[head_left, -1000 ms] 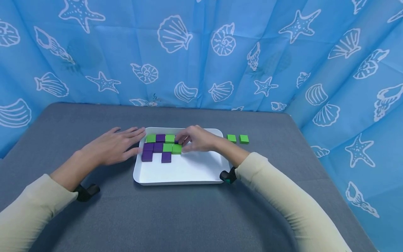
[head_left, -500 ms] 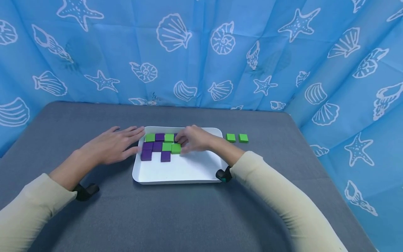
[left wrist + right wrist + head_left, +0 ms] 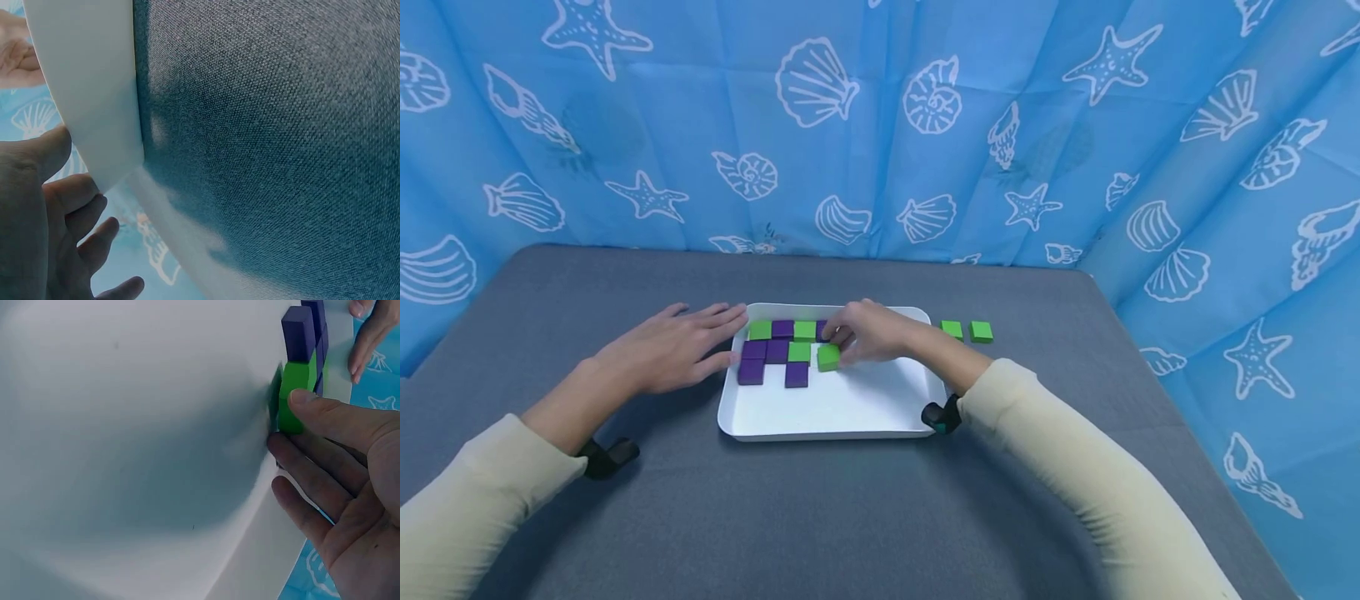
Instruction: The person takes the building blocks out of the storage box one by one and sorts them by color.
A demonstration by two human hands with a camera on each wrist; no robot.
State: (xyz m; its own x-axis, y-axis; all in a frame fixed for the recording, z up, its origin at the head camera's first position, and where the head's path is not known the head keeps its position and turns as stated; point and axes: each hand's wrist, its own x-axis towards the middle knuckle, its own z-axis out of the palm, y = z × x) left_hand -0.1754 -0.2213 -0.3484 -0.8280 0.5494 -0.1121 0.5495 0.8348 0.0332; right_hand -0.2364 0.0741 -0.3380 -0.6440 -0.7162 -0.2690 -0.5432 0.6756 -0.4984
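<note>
In the head view, a white tray (image 3: pixel 850 412) holds several green and purple square blocks grouped at its upper left. My right hand (image 3: pixel 872 332) reaches in from the right and pinches a green block (image 3: pixel 829 358) between thumb and fingers. That block stands slightly apart from the green block (image 3: pixel 799 352) to its left. A purple block (image 3: pixel 822 331) is partly hidden behind my right fingers. In the right wrist view, my thumb (image 3: pixel 312 406) lies against the green face. My left hand (image 3: pixel 681 346) has its fingers extended, touching the tray's left rim (image 3: pixel 94 94).
Two green blocks (image 3: pixel 966 331) lie on the grey tablecloth (image 3: pixel 775 517) right of the tray. A blue curtain (image 3: pixel 880 125) with white shells and starfish hangs behind the table. Black wrist cameras sit under both cuffs.
The green block at my right fingers has shifted slightly right and tilted, leaving a gap beside its left neighbour. My left hand stays at the tray's rim.
</note>
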